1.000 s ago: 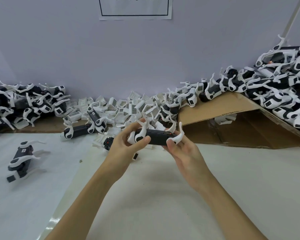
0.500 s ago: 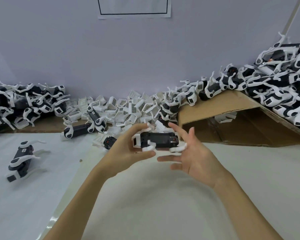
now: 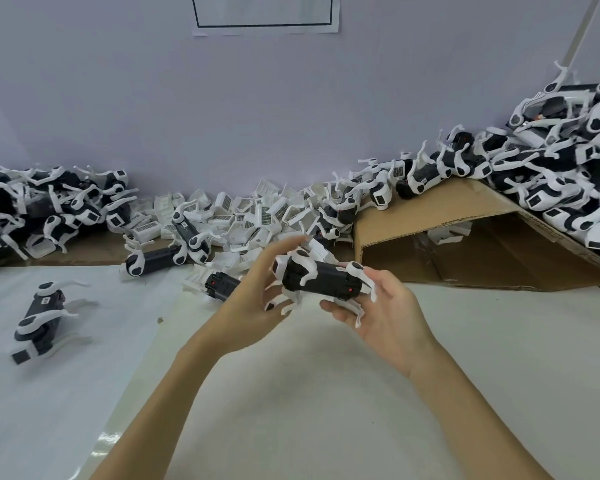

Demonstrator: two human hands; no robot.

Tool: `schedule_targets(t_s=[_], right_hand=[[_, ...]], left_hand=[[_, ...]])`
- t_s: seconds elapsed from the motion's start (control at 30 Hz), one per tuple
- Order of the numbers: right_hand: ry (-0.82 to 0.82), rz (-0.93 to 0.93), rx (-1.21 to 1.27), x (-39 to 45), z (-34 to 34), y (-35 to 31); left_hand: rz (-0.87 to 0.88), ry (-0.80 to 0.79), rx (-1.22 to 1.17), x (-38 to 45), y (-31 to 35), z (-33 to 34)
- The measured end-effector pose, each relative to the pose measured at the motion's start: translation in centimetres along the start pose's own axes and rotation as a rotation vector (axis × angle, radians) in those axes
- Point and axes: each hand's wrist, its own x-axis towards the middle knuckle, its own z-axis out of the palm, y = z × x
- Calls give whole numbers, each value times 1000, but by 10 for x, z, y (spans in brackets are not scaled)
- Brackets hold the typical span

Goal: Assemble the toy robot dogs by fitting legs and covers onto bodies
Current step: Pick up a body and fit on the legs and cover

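Head view showed the dog body (image 3: 321, 280) held above the counter (image 3: 326, 393) at centre frame, between both hands. Its long axis ran roughly left to right across the picture, dipping slightly toward the right, with white legs already on it at both ends. The right hand (image 3: 385, 317) cupped the body's right end from below, its fingers curled under and its thumb laid along the top near the rear leg, so that grip carried the piece. The left hand (image 3: 257, 299) sat at the body's left end with fingers loosely spread; its fingertips looked to be touching the front leg and end cap, but whether they pinched anything I could not tell. Loose covers (image 3: 257, 216) lay heaped just behind the hands, in the upper middle of the frame, nearer to the left hand than to the right. By my judgement the left hand was the free one for fetching a cover while the right kept the body level
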Motion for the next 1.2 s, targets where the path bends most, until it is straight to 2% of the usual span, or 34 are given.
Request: schedule_targets(t_s=[0.13,0.2,0.27,0.33,0.47,0.6,0.7,0.83,0.97,1.1,1.2], right_hand=[[32,-173,-129,0,-1,2],[30,-271,-236,1,1,3],[3,-349,-331,1,2,4],[-40,-368,-382,2,3,6],[-22,-313,-560,2,0,7],[-120,-263,-773,-2,-6,0],[-152,-288,-829,-4,-9,-1],[-68,-483,-1041,-6,-7,1],[44,-791,-1358,-3,-5,5],[62,-913,-1410,0,-9,4],[67,-897,-1395,-2,-9,2]], left_hand=[[-268,156,-566,5,7,5],[-396,173,-709,8,14,10],[-425,169,-633,9,15,14],[-327,201,-497,7,13,16],[-161,228,-513,3,11,9],[-69,131,-400,-1,10,-6],[-56,16,-268,-5,8,-17],[-4,7,36,-5,5,-24],[88,151,361,-4,3,-23],[206,218,412,-2,8,-12],[208,209,358,-1,13,-13]])
